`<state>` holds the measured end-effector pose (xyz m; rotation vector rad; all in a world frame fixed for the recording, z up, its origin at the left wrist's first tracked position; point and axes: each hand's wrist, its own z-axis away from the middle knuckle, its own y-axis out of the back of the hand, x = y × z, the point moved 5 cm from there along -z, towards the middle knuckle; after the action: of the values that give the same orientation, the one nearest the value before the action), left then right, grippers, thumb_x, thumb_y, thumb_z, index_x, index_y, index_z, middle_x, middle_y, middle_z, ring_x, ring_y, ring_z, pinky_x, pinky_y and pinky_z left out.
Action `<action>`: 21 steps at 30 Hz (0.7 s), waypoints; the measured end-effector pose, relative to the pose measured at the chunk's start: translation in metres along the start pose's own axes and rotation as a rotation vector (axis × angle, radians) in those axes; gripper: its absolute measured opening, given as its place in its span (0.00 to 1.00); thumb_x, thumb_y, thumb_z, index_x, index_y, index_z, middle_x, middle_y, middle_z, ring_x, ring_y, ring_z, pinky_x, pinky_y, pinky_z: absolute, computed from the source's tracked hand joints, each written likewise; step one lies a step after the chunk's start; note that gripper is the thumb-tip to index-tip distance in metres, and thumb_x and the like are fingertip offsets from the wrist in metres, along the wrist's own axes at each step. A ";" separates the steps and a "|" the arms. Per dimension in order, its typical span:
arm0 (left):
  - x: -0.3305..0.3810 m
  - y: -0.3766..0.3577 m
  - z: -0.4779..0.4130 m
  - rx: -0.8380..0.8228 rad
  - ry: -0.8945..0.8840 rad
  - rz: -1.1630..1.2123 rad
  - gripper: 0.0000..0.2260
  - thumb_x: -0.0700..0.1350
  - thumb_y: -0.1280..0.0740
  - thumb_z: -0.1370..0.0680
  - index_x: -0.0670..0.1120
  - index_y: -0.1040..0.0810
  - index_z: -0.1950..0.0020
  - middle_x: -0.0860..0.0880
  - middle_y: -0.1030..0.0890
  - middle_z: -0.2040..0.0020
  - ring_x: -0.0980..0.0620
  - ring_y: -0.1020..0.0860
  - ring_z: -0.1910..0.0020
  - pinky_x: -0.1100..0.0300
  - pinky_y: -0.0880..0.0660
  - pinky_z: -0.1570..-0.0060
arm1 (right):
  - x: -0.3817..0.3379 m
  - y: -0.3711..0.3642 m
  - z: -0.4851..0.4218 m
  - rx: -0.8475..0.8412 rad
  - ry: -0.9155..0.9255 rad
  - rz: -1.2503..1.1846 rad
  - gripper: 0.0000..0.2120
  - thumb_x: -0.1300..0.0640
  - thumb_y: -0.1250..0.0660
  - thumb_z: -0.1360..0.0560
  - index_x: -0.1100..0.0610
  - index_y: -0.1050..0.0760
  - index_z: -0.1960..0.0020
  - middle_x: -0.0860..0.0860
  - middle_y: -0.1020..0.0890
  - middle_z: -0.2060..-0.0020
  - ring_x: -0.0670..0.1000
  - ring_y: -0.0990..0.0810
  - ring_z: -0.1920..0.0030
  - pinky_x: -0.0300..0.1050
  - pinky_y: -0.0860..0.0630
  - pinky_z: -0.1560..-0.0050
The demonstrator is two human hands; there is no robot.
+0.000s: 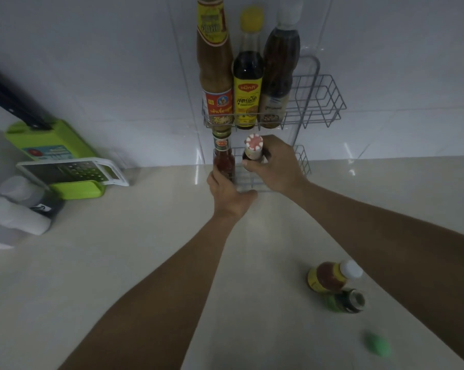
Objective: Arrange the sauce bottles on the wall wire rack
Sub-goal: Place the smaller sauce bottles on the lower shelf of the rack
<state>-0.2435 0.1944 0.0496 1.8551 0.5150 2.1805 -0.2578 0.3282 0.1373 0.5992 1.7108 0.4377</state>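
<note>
A white wire rack (324, 102) with two shelves hangs on the tiled wall. Its upper shelf holds three tall bottles: a brown sauce bottle (216, 76), a dark bottle with a yellow label (247, 94) and a brown bottle with a white cap (277, 84). In the lower shelf (301, 161), my left hand (229, 193) grips a red chilli sauce bottle (222, 158) at the left end. My right hand (276, 166) holds a dark bottle with a red-and-white cap (254, 148) just beside it. On the counter stand a small orange sauce bottle (332, 276) and a green can (348, 300).
A green grater box with a white grater (65, 169) leans at the left, with white bottles (17, 212) in front of it. A small green object (377, 347) lies on the pale counter (118, 263) at the lower right.
</note>
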 end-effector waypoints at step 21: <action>-0.019 0.000 -0.017 -0.103 0.029 -0.043 0.44 0.34 0.25 0.32 0.41 0.45 0.21 0.42 0.40 0.27 0.49 0.34 0.32 0.64 0.34 0.36 | 0.053 -0.057 -0.038 -0.336 -0.260 0.089 0.24 0.47 0.29 0.25 0.56 0.27 0.33 0.55 0.19 0.40 0.57 0.22 0.41 0.42 0.33 0.50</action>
<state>-0.2566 0.1851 0.0305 1.7463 0.4357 2.1657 -0.3118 0.3165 0.0708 0.4642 1.3298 0.6649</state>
